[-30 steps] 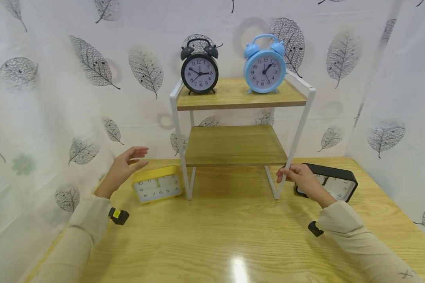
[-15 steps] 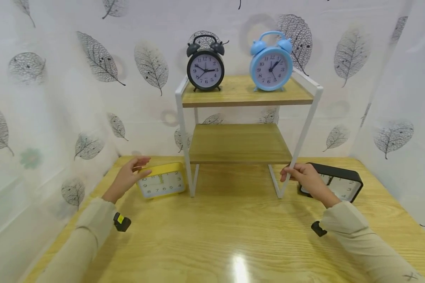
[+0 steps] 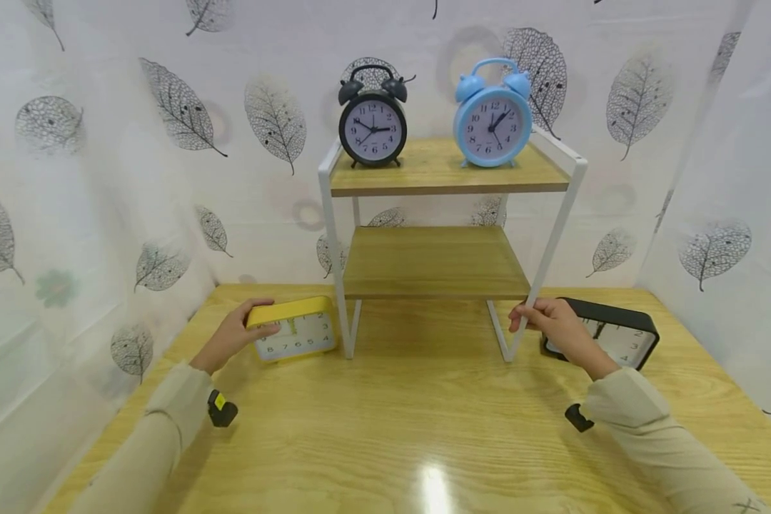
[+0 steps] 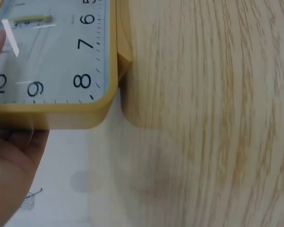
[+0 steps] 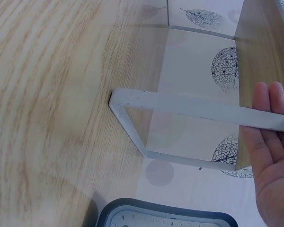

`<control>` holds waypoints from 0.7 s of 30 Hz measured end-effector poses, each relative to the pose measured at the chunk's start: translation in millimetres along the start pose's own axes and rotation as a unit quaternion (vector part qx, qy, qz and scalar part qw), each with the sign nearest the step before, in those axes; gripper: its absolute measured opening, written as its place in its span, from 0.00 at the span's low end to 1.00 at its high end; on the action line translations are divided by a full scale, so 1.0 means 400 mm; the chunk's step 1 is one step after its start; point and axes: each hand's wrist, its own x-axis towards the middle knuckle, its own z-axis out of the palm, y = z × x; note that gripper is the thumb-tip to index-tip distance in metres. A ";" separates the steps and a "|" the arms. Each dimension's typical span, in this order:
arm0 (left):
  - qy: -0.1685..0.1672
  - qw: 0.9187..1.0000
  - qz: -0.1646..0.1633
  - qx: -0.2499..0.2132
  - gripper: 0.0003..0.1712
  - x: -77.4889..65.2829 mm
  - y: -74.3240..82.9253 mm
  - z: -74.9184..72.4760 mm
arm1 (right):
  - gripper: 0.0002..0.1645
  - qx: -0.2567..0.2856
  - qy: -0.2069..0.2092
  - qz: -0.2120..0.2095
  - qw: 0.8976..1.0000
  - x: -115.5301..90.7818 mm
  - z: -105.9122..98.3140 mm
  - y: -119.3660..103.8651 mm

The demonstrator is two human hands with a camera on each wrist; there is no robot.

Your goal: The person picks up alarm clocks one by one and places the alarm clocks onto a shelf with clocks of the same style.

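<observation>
My left hand (image 3: pixel 230 338) grips the left end of a yellow rectangular clock (image 3: pixel 303 345), which stands on the table left of the shelf. In the left wrist view the thumb lies over the clock face (image 4: pixel 57 64) and the other fingers go behind the case. Over on the right, my right hand (image 3: pixel 567 333) holds the white front leg (image 3: pixel 553 235) of a two-tier wooden shelf (image 3: pixel 433 260) low down. In the right wrist view the fingers (image 5: pixel 261 97) pass behind that leg; the thumb is mostly hidden.
On the top tier stand a black twin-bell alarm clock (image 3: pixel 373 132) and a light blue one (image 3: pixel 493 130). A black rectangular clock (image 3: pixel 623 316) sits behind the right hand, partly covered by it. Leaf-patterned curtains surround the wooden table (image 3: pixel 360 428).
My left hand has come down and right from above the yellow clock and taken hold of its left end. The right hand stays on the shelf leg. The view shifted slightly.
</observation>
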 end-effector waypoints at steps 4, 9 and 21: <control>-0.030 0.999 -0.021 -0.024 0.47 -0.002 -0.020 -0.008 | 0.16 -0.001 -0.001 0.002 1.000 -0.005 0.001 -0.004; -0.064 0.995 -0.039 -0.061 0.48 -0.006 -0.033 -0.013 | 0.17 -0.002 0.000 0.000 1.000 -0.006 0.002 -0.004; -0.061 0.991 -0.066 -0.099 0.38 -0.007 -0.054 -0.006 | 0.17 0.001 -0.002 0.000 1.000 -0.006 0.002 0.000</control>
